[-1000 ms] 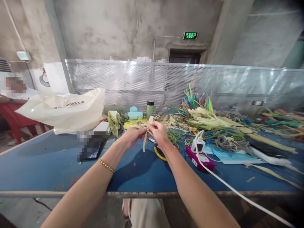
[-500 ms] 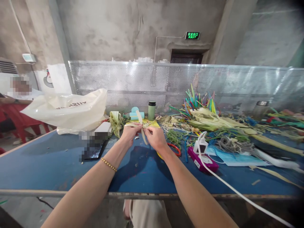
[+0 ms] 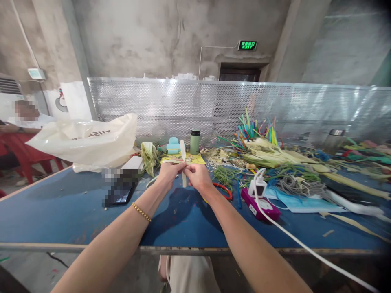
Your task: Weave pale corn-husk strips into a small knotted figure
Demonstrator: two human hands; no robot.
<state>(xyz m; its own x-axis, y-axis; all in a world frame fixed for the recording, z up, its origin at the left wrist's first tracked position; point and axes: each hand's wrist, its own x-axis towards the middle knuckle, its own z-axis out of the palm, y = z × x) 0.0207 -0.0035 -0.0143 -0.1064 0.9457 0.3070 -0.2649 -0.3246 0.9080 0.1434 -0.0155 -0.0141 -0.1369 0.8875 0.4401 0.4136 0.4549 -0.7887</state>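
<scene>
Pale flat strips, like dried corn husk [image 3: 183,150], cross between my fingertips above the blue table [image 3: 70,211]. One strip stands upright, its lower end hanging below my fingers; another runs leftward over my left hand [image 3: 171,171]. That hand, with a gold bead bracelet [image 3: 141,212] on the wrist, pinches the strips at the crossing. From the other side my right hand [image 3: 198,174] pinches the same spot, fingertips touching the left ones. Just behind lie a yellow sheet [image 3: 200,160] and a light-blue object [image 3: 173,148]. Fingers partly hide the crossing.
To the left are a white plastic bag [image 3: 88,140] and a phone [image 3: 122,191]. A green bottle [image 3: 194,142] stands behind. Rightward lie a husk pile [image 3: 271,152], green cords [image 3: 226,176], a purple power strip [image 3: 261,206] with a white cable, and a blue face mask [image 3: 308,202].
The upright strip has turned from leaning left to nearly vertical, and its lower end now hangs straighter. Both hands keep their pinch in almost the same place.
</scene>
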